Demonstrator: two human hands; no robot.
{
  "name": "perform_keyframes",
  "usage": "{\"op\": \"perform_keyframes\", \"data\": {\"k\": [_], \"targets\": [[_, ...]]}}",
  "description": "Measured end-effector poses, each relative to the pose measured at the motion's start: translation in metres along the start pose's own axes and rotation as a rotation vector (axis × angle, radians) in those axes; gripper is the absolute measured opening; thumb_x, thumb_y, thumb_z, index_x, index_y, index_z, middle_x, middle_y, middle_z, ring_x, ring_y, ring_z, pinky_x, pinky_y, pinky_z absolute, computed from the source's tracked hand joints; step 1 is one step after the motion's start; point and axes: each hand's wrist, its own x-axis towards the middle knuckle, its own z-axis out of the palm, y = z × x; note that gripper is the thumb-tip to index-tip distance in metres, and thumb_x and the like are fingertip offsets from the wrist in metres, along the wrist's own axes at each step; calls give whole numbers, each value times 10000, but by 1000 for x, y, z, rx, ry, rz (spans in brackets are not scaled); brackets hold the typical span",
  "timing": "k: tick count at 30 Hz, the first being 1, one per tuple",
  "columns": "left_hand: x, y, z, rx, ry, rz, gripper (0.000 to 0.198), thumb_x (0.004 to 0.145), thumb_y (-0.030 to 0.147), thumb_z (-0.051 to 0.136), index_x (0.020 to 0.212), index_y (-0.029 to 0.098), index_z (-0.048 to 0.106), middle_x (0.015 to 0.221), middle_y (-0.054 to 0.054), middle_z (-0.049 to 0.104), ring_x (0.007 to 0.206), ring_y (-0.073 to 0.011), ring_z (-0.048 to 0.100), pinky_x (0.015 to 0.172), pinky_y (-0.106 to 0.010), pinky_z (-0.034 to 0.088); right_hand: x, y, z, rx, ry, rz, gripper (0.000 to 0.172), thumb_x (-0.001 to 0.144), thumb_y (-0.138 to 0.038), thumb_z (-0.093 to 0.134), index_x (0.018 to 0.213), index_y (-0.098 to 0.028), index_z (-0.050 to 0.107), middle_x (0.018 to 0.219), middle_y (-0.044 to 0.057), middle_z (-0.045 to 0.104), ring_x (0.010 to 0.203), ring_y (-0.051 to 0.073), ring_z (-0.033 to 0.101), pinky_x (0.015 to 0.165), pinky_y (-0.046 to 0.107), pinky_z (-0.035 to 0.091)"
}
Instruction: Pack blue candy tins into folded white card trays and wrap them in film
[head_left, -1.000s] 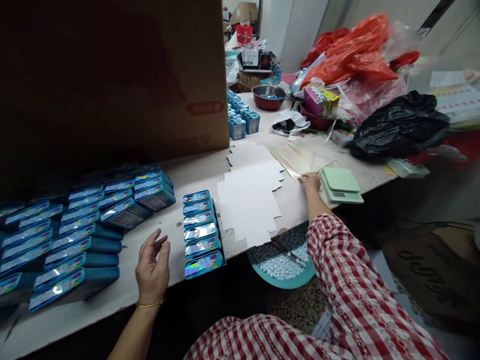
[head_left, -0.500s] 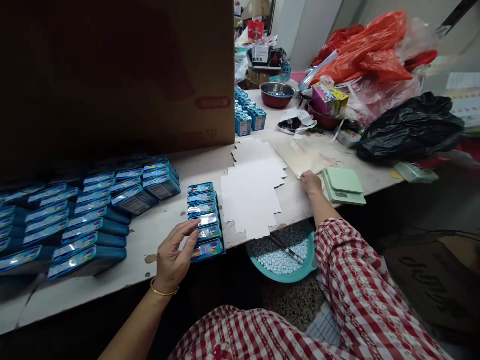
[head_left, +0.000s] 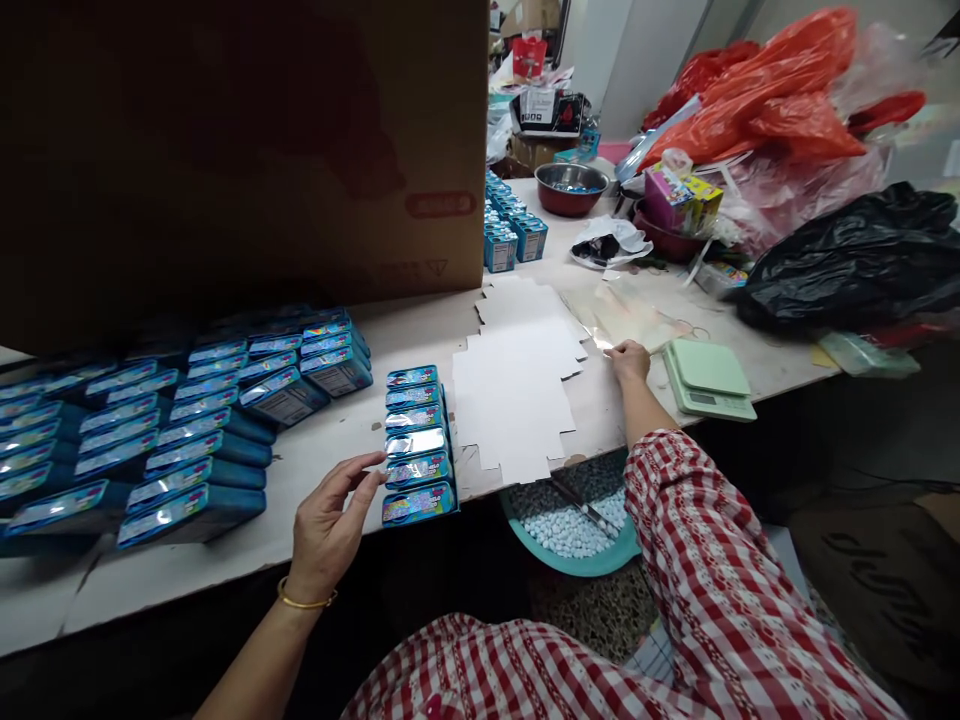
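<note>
- Left hand (head_left: 326,530): open, nothing gripped, fingertips at the side of a column of six blue tins (head_left: 418,445).
- Right hand (head_left: 628,362): well apart from the left, flat on the bench (head_left: 416,345), fingers at a corner of a clear plastic sheet (head_left: 619,315); no grip.
- Flat white die-cut card blank (head_left: 516,380) lies between the hands.
- Green digital scale (head_left: 709,378) sits just right of the right hand.
- Rows of blue tins (head_left: 195,450) fill the bench left of the column.
- Teal basin (head_left: 570,530) of pale blue tablets sits below the near edge.
</note>
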Motion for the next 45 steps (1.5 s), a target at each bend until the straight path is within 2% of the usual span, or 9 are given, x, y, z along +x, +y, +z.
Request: {"op": "perform_keyframes", "data": {"k": [6,10,15,18,22,28,36,42,45], "targets": [[-2,4,-3,-35,-3,-17,262,835,360,518,981,178,636,969,-49,657,778,-154,644,760,-297,521,3,-12,-26,196,127,-30,360,869,-371,382,690,-132,582,551,16,574,508,105,501,493,227,410],[-1,22,8,-4,-36,86,240,852,323,505,986,172,634,982,-58,652,820,-160,642,768,-300,537,-39,-62,-40,274,160,-311,342,859,-400,436,678,-149,582,679,51,608,650,112,521,637,246,422],[15,56,31,204,-160,567,481,821,271,563,1281,188,453,1324,-126,475,1140,-219,532,916,-346,499,-162,-150,-36,242,-268,-968,261,815,-384,566,660,-177,597,704,22,606,638,103,514,612,221,378],[27,60,34,302,-257,716,512,843,201,517,1335,191,376,1331,-127,472,1215,-214,471,965,-351,463,-225,-179,-39,305,-477,-1168,237,824,-362,562,694,-170,609,688,16,598,623,99,521,580,210,364],[26,46,29,315,-261,686,302,862,238,497,1154,169,535,1022,-93,649,947,-176,616,821,-308,514,-255,-185,-45,442,-659,-1034,260,764,-344,630,588,-164,565,575,-23,542,537,77,473,523,196,336],[11,31,22,210,-106,537,173,868,215,469,773,156,600,764,-53,641,736,-140,597,701,-256,480,-267,-168,-54,456,-928,-845,168,788,-301,580,717,-164,645,656,-8,616,581,89,527,562,201,385],[-16,27,-6,143,-72,346,219,802,361,574,877,160,617,826,-46,634,728,-142,583,685,-259,465,-312,-176,-67,143,-532,-1049,125,780,-249,618,691,-161,619,702,21,618,639,108,517,584,216,329],[-30,25,-22,223,-83,368,154,790,300,585,728,169,637,742,-29,634,733,-146,590,708,-267,461,-342,-201,-84,26,-570,-1123,210,798,-326,619,680,-154,598,702,8,613,655,103,517,592,211,308],[-34,23,-25,238,27,391,130,795,254,562,759,167,651,811,-39,618,707,-126,576,669,-253,473,-352,-206,-93,-60,-509,-1128,222,833,-353,570,745,-154,612,773,27,635,718,124,543,628,224,323]]}}
